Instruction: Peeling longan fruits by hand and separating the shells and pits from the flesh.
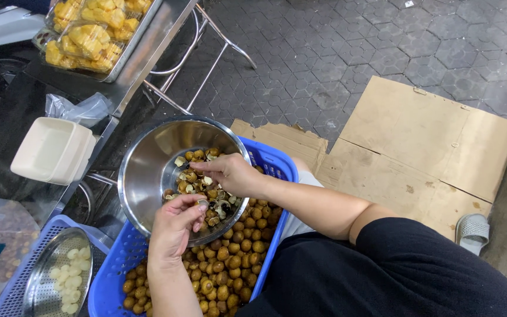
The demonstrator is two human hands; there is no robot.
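**K:** While both hands sit mid-frame, list containers first.

**R:** Steel bowl (148, 158) centre frame, tilted, resting on the blue basket (277, 161). Bowl holds a heap of brown shells and husks (203, 188). Basket is full of small round brown fruits (224, 264). Lower left: second blue basket (60, 226) carrying a perforated steel tray (39, 287) with a few pale peeled fruits (68, 276). Left edge: empty cream plastic box (51, 149) on the dark worktop (7, 117). Upper left: steel tray (139, 35) with yellow pieces in clear packs (86, 38).

**K:** Fingers?

**R:** Left hand (174, 226) at the bowl's lower rim, fingers curled in, pinching one small fruit (202, 203) at the tips. Right hand (233, 171) reaches in from the right, over the shell heap; fingers bent down and drawn together just above the shells. Cannot tell whether it grips anything.

**K:** Fruit position?

**R:** Just inside the bowl's near rim, between the two hands, touching the left fingertips.

**K:** Surroundings?

**R:** Flattened cardboard (423, 141) on the grey paved floor, right half of frame. Pale sandal (473, 232) at right edge.
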